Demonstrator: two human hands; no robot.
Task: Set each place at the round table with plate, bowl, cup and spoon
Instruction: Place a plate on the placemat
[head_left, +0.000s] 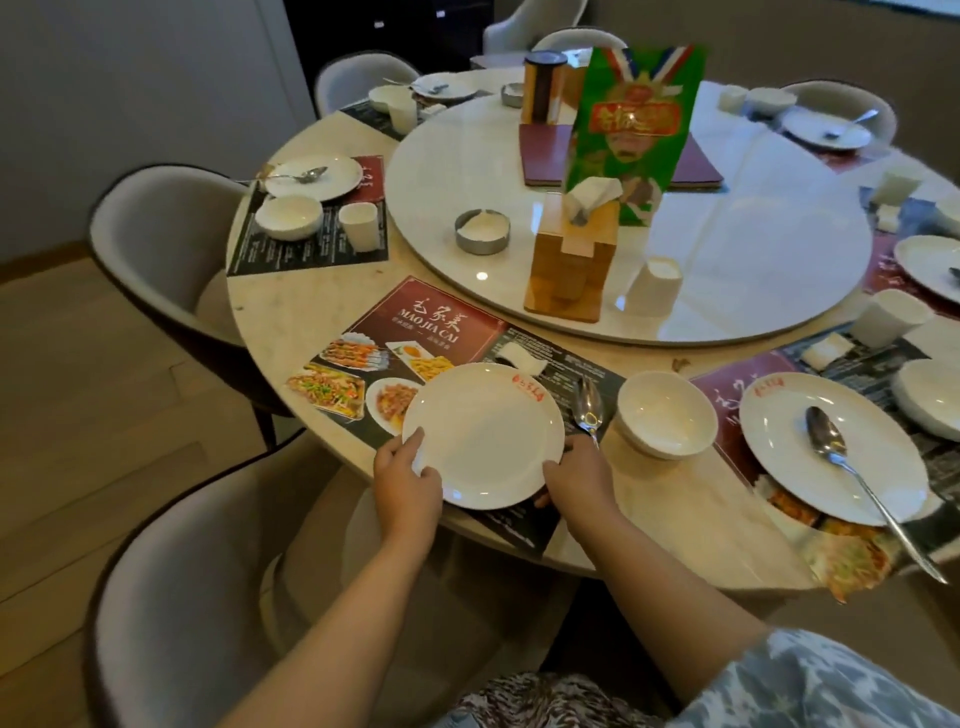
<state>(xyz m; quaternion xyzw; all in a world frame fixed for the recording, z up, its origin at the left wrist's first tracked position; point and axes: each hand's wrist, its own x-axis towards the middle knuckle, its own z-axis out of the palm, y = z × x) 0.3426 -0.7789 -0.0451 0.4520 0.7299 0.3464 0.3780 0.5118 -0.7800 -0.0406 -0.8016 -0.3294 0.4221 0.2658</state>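
1. Both my hands are on the white plate (483, 434) at the place nearest me. My left hand (408, 480) grips the left rim with the thumb curled over the top, and my right hand (579, 480) holds the lower right rim, fingers tucked under it.
2. The plate sits on the printed menu placemat (415, 332) near the edge of the round worktop (291, 322) — it covers part of the food photos.
3. A metal spoon (588, 408) lies on the placemat just right of the plate, bowl end pointing away from me, right by my right hand.
4. A white bowl (665, 413) stands upright just beyond the spoon, off the placemat and on the bare marble.
5. The only loose cup (655, 286) I can see for this spot is on the lazy Susan (727, 234), beside the wooden tissue box (569, 260).
6. The place to my right has a plate with a spoon (852, 467) resting across it — its handle sticks out past the rim.
7. The far left place has its plate, bowl and cup together on its mat.
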